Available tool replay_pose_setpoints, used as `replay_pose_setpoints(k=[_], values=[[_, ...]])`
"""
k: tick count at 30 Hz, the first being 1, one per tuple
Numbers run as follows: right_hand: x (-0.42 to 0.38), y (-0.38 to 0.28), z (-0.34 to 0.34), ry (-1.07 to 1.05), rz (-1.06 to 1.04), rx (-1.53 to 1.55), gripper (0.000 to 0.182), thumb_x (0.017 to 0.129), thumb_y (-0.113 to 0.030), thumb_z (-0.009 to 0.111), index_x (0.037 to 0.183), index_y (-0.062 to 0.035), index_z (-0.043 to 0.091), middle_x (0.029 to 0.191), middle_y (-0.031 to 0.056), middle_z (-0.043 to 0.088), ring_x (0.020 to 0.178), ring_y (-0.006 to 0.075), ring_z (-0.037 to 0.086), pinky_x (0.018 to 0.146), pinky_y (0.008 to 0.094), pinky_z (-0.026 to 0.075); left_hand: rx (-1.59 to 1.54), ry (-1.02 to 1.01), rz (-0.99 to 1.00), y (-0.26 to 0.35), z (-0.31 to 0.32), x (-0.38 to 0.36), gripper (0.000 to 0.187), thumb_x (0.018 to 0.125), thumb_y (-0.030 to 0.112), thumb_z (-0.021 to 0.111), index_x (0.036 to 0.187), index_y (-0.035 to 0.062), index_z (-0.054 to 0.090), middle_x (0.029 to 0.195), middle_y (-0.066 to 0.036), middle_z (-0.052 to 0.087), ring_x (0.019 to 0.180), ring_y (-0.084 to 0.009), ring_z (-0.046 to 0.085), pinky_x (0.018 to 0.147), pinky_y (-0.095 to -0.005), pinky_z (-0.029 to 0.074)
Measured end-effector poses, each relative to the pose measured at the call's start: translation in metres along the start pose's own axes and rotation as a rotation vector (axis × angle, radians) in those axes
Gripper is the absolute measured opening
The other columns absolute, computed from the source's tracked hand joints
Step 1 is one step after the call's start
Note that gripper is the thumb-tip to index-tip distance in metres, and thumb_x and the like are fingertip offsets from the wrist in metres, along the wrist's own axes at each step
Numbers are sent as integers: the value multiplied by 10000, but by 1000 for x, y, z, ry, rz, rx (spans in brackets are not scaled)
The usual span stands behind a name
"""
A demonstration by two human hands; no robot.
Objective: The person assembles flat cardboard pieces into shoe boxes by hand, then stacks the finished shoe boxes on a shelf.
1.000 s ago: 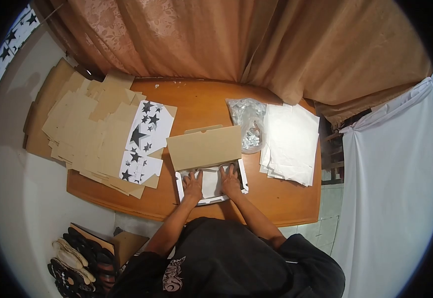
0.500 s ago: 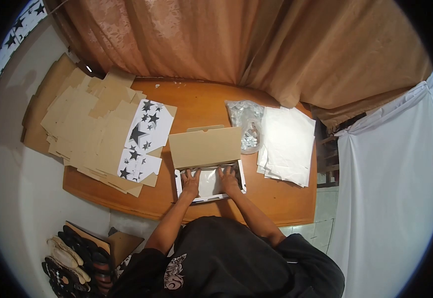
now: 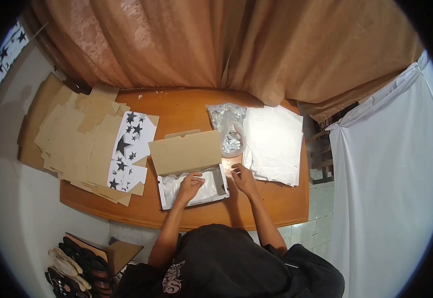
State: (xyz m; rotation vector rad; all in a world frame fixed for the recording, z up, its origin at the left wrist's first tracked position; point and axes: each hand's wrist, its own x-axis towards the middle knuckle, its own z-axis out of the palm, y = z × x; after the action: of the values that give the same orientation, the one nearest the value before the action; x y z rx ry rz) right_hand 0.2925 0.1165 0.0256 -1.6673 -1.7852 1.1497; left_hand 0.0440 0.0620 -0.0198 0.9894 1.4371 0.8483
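Observation:
An open box (image 3: 184, 153) with a brown inner lid raised at the back stands near the middle of the table. White, thin sheet-like packing (image 3: 204, 188) lies inside it. My left hand (image 3: 191, 185) rests over the packing, its fingers bent and apart. To the right of the box, my right hand (image 3: 243, 177) hovers above the table, fingers slightly spread, with nothing visible in it. Just behind that hand is a clear plastic bag (image 3: 232, 139) of small silvery packets, beside a stack of white paper sheets (image 3: 274, 144).
Flat brown cardboard pieces (image 3: 72, 134) are piled on the left of the wooden table (image 3: 176, 107). A star-printed white cardboard piece (image 3: 127, 149) lies on them. Sandals (image 3: 77, 265) stand at the lower left. Brown curtains (image 3: 176, 44) hang behind, a white cloth (image 3: 375, 188) at right.
My right hand has come out of the box and moved to its right side. My left hand has lifted a little toward the middle of the packing. The camera view has shifted slightly.

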Motion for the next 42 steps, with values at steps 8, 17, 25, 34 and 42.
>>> replay_pose_setpoints(k=[8, 17, 25, 34, 42], values=[[71, 71, 19, 156, -116, -142, 243, 882, -102, 616, 1092, 16, 648, 933, 229, 686, 905, 388, 672, 806, 443, 534, -195, -18, -128, 37, 59, 10, 254, 951, 195, 679, 1168, 81, 616, 956, -7, 658, 919, -104, 645, 735, -245, 518], [117, 73, 42, 163, -160, -228, 391, 847, -29, 647, 1232, -61, 579, 1159, 209, 523, 968, 427, 604, 821, 492, 523, -246, 245, -239, 35, 56, -31, 192, 944, 146, 658, 1125, 83, 635, 964, -10, 644, 892, -93, 624, 733, -240, 484], [102, 67, 31, 328, -210, -73, 147, 910, -111, 632, 1024, -21, 610, 897, 169, 637, 815, 326, 649, 731, 434, 515, -278, 391, -215, 8, 33, -47, 194, 941, 141, 654, 1121, 70, 633, 979, -17, 661, 906, -104, 643, 732, -257, 503], [42, 10, 21, -234, -150, 450, 184, 935, -197, 683, 986, -20, 672, 810, 17, 647, 730, 95, 589, 677, 267, 505, -250, 722, -80, 6, -37, -68, 172, 942, 170, 656, 1077, 64, 639, 907, -22, 664, 816, -117, 645, 692, -255, 504], [36, -22, 55, -167, -179, 169, 324, 884, -241, 721, 1092, 0, 662, 968, 118, 680, 775, 201, 645, 676, 322, 520, -266, 720, -63, -1, -87, -62, 199, 947, 212, 661, 1064, 54, 632, 891, -23, 650, 762, -107, 612, 651, -251, 506]])
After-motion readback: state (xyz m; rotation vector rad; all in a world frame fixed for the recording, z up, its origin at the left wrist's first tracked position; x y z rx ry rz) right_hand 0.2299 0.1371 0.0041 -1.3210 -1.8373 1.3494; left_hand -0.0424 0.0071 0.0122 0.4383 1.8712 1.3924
